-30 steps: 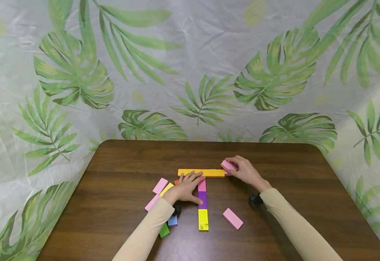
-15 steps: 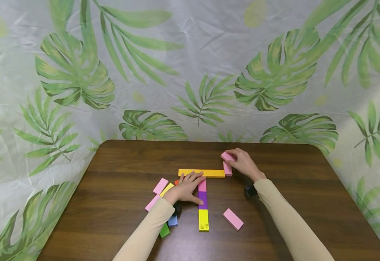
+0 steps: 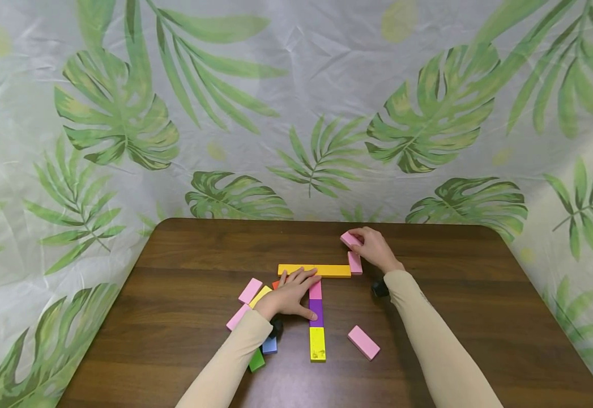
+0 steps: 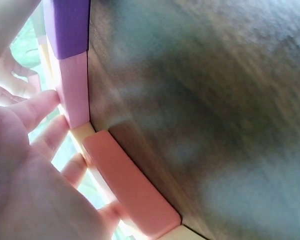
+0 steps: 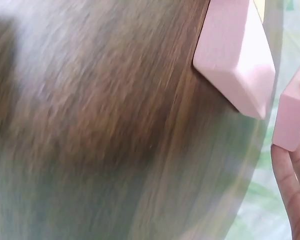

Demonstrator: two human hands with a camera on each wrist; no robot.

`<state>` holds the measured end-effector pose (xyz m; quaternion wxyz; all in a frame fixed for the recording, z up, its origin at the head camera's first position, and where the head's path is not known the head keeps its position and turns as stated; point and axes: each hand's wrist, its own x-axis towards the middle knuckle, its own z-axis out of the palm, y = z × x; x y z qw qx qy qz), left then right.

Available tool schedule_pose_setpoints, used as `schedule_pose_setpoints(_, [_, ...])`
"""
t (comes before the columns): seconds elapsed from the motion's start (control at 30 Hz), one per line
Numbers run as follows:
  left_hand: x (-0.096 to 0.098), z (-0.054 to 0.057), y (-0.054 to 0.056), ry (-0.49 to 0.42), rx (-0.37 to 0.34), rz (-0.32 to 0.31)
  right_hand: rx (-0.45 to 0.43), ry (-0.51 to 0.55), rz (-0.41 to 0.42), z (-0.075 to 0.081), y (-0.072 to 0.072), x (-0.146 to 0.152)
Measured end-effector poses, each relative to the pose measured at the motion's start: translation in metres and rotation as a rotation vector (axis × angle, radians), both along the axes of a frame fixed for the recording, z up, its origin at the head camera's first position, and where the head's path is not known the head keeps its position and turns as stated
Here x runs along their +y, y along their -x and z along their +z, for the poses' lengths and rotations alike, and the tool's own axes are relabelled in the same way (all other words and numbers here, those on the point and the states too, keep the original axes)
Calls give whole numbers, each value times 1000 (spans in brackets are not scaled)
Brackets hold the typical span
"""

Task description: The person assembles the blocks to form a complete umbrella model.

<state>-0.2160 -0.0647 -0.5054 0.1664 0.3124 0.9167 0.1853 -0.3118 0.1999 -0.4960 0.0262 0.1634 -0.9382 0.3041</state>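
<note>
Past the far end of a row of orange-yellow blocks [image 3: 333,271], my right hand [image 3: 376,249] pinches a pink block [image 3: 349,239] between thumb and fingers. Just in front of it, another pink block [image 3: 354,263] lies against the row's right end. My left hand [image 3: 290,297] is spread, its fingertips at the row and at the top of a column made of a pink block [image 3: 315,289], a purple block [image 3: 316,313] and a yellow block [image 3: 318,344]. In the left wrist view a red-orange block [image 4: 132,182] lies close by those fingers.
Loose blocks lie beside and under my left forearm: pink [image 3: 250,290], yellow [image 3: 260,296], blue [image 3: 269,345] and green [image 3: 256,360]. A single pink block [image 3: 363,342] lies right of the column. Leaf-printed cloth [image 3: 321,113] hangs behind the wooden table [image 3: 454,272].
My right hand has moved away and slightly left with its pink block, off the pink block at the row's end, which now shows fully. The left hand has stayed in place.
</note>
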Motion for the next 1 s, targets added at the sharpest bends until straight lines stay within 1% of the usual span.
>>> schedule_pose_setpoints(0.1, [0,0,0,0,-2,0,-12,-7,-14,-1,2,-3])
schedule_pose_setpoints(0.27, [-1,0,0,2,0,0,-9,-12,-34,-2,5,-8])
schedule_pose_setpoints(0.57, [-2,0,0,-14,-4,0,-1,41,-86,-7,5,-18])
schedule_pose_setpoints(0.83, [-2,1,-1,-14,-1,-4,-34,98,-150,-10,5,-25])
schedule_pose_setpoints(1.0, [-1,-1,0,-11,0,-2,-41,85,-170,-11,6,-28])
